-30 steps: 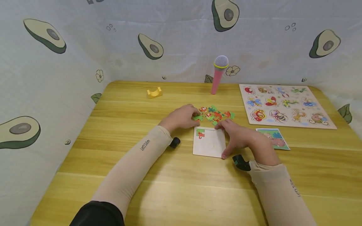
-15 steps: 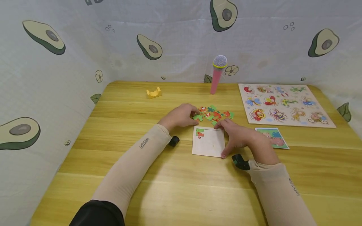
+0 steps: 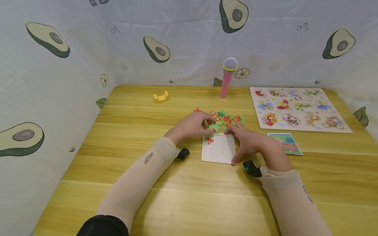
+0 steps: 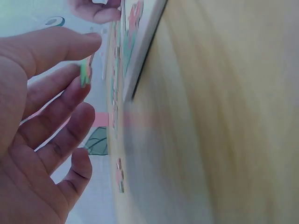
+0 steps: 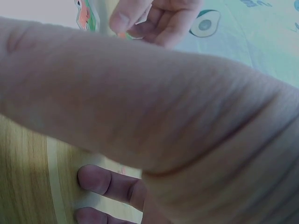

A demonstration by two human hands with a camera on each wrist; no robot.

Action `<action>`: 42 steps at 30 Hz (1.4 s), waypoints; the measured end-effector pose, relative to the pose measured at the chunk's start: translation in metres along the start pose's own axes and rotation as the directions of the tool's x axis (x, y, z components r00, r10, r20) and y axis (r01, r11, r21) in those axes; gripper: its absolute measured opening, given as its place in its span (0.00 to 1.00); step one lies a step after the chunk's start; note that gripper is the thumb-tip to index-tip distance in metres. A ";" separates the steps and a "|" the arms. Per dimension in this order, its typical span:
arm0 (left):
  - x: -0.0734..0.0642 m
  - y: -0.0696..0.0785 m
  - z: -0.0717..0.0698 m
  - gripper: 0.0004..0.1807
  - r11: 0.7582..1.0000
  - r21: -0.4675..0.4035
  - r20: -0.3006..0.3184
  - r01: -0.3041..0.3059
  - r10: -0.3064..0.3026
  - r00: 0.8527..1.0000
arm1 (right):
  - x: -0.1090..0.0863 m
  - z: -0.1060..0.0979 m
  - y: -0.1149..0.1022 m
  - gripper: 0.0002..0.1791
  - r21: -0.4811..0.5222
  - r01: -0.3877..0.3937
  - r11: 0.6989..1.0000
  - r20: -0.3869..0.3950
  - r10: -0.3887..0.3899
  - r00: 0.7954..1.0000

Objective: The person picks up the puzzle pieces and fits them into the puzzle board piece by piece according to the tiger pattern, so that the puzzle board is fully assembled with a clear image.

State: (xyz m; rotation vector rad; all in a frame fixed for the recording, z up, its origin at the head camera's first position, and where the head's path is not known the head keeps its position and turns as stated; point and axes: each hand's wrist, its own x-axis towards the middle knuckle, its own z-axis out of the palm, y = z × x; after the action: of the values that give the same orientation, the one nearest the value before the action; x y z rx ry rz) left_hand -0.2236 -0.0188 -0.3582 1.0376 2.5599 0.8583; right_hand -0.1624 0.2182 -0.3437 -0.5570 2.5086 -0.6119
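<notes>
The left hand [image 3: 195, 126] arches down, thumb and fingertips pinching a puzzle piece [image 4: 85, 72] over the far left corner of the white board [image 3: 221, 152]. The right hand [image 3: 248, 141] spreads along that board's right edge, holding it between thumb and fingers. The loose pieces [image 3: 225, 122] lie just beyond both hands' fingertips. Half a second ago, the left hand's fingers were at the pile's left side; they've since come over to the board.

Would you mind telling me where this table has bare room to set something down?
The table is bare on the near side of the white board, between the left sleeve and right sleeve. Another patch lies between the yellow block and left sleeve. It is crowded just beyond the board, where puzzle pieces lie close to the left hand and right hand.
</notes>
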 end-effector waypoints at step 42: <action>-0.004 0.017 0.024 0.17 0.994 0.100 0.063 -0.038 0.031 0.998 | 0.001 0.000 0.003 0.57 0.020 -0.013 1.000 0.005 0.013 1.000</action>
State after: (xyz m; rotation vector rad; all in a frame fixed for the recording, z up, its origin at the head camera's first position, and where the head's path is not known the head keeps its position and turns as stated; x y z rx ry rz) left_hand -0.2006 -0.0016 -0.3668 1.1224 2.5642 0.7000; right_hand -0.1637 0.2203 -0.3458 -0.5341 2.4968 -0.6292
